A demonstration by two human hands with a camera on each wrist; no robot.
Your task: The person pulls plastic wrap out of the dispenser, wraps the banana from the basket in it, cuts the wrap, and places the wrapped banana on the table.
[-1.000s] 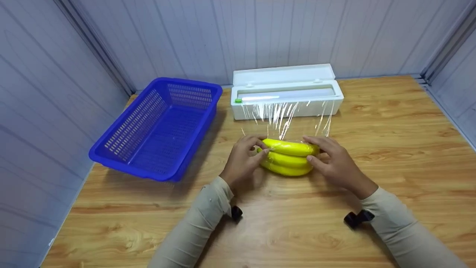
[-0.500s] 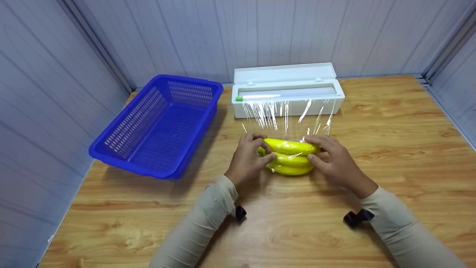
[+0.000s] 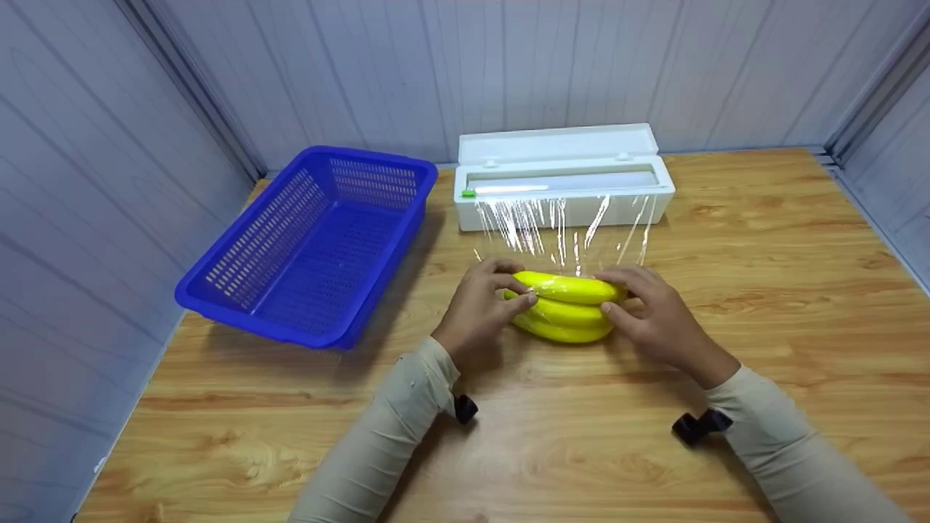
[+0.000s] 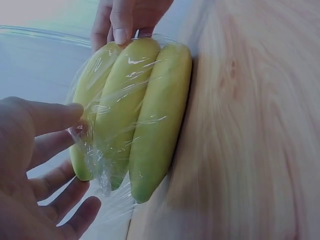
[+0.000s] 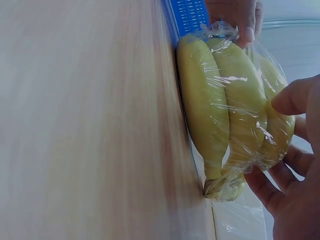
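Note:
A bunch of yellow bananas [image 3: 567, 314], partly covered in clear cling film [image 4: 104, 175], lies between my two hands in the head view. From it the film stretches back to a white dispenser box [image 3: 563, 212] with its lid raised. At the bananas' left end, my left hand [image 3: 481, 305] pinches the film between thumb and finger, other fingers beside the fruit. My right hand [image 3: 657, 316] grips the right end, thumb on the near side and fingers on the far side. Wrinkled film gathers at the banana ends in both wrist views.
A blue plastic basket [image 3: 345, 319] with slotted sides stands to the left on the wooden table [image 3: 567, 450]. A green slider [image 3: 468, 193] sits at the left of the box's front edge. Pale panel walls [image 3: 552, 65] enclose the back and sides.
My left hand has shifted right along the bananas with the film, then eased slightly back left. The film's glints and folds have changed; my right hand stays almost in place.

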